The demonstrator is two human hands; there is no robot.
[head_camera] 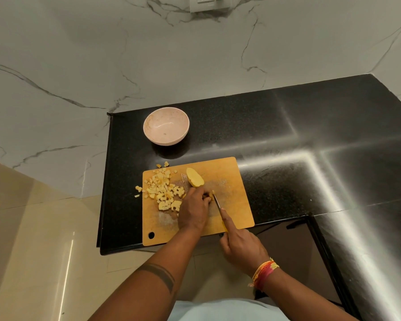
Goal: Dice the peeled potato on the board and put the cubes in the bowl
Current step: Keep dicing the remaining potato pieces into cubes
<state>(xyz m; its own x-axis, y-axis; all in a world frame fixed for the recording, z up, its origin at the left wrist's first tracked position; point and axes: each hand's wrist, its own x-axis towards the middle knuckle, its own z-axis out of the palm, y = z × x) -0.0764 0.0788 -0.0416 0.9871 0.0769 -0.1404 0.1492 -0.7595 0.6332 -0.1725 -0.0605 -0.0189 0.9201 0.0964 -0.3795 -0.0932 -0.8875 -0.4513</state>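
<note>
A wooden cutting board (232,177) lies at the counter's front edge. A heap of potato cubes (164,192) covers its left part, and a few cubes lie off the board on the counter. A peeled potato half (194,177) rests near the board's middle. My left hand (193,212) holds down a small potato piece (209,197) with curled fingers; most of that piece is hidden. My right hand (242,247) grips the yellow handle of a knife (217,203), forefinger along its spine, blade right beside the held piece. A pink bowl (166,125) stands behind the board, holding no cubes.
The black granite counter (310,135) runs right and turns toward me in an L. Marble wall rises behind, with a socket plate (210,3) at the top. The board's front edge overhangs the counter. Beige floor shows at the left.
</note>
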